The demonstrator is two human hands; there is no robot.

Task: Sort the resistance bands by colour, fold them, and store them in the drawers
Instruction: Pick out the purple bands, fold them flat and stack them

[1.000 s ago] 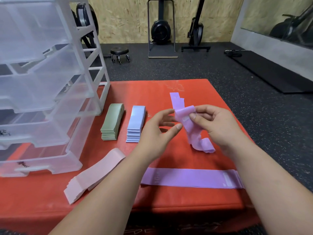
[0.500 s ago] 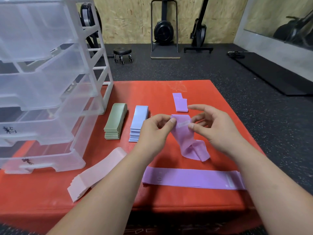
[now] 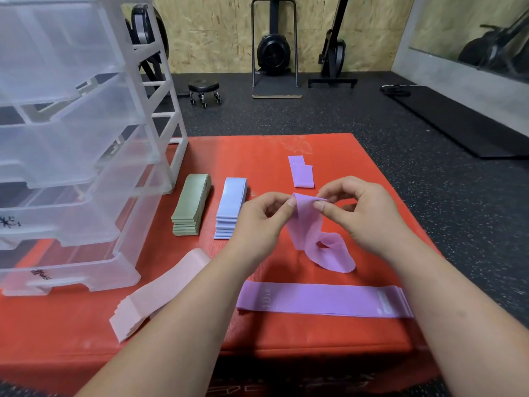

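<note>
My left hand [image 3: 262, 217] and my right hand [image 3: 362, 214] both pinch the top edge of a purple resistance band [image 3: 307, 233]. Its lower end curls onto the red mat [image 3: 257, 156]. A folded purple band [image 3: 300, 171] lies just beyond my hands. Purple bands laid flat and unfolded [image 3: 323, 300] stretch across the mat below my wrists. Left of my hands sit a stack of folded green bands [image 3: 191, 207] and a stack of folded blue bands [image 3: 231, 207]. A pile of pink bands [image 3: 160, 293] lies unfolded at the front left.
A clear plastic drawer unit [image 3: 77, 144] with several drawers pulled out stands on the mat's left side. Beyond the mat are dark gym flooring, a small wheeled stool [image 3: 203, 90], exercise machines [image 3: 273, 53] by the wooden wall, and a black mat [image 3: 458, 121] at right.
My left hand has taken hold of the band's top edge beside my right. Both hands lowered the band toward me, uncovering the folded purple band behind it.
</note>
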